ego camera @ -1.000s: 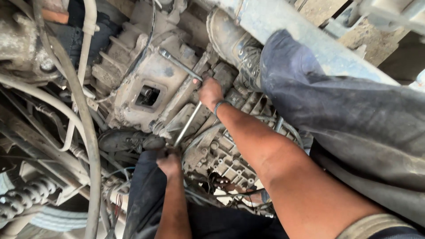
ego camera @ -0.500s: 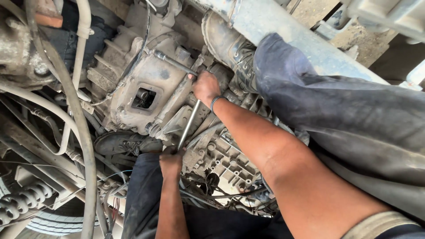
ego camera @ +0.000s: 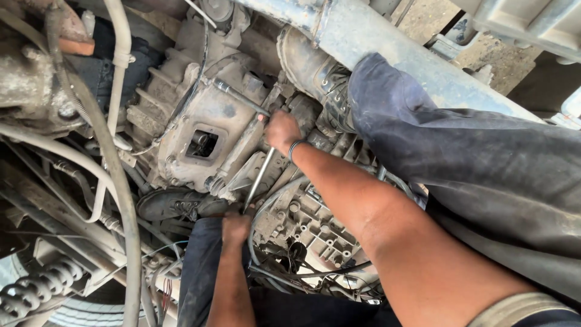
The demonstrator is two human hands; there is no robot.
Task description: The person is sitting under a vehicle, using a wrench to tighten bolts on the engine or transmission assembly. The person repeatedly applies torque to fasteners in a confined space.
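Observation:
A long steel socket wrench (ego camera: 259,177) with a cross handle (ego camera: 239,97) stands against a greasy grey gearbox housing (ego camera: 209,112). My right hand (ego camera: 281,130) is closed around the wrench where the shaft meets the cross handle; a dark band circles that wrist. My left hand (ego camera: 235,229) grips the lower end of the shaft, down beside a ribbed casting (ego camera: 305,221). The socket end is hidden under my left hand.
My dark-trousered legs straddle the gearbox: one boot (ego camera: 308,63) under the frame rail (ego camera: 387,36), one black shoe (ego camera: 166,204) at lower left. Grey hoses (ego camera: 118,181) and cables run down the left. The housing has a square opening (ego camera: 203,144). Loose wires (ego camera: 302,272) hang below.
Both hands keep their hold on the wrench. The view has drifted slightly, and my right hand sits a little higher on the handle.

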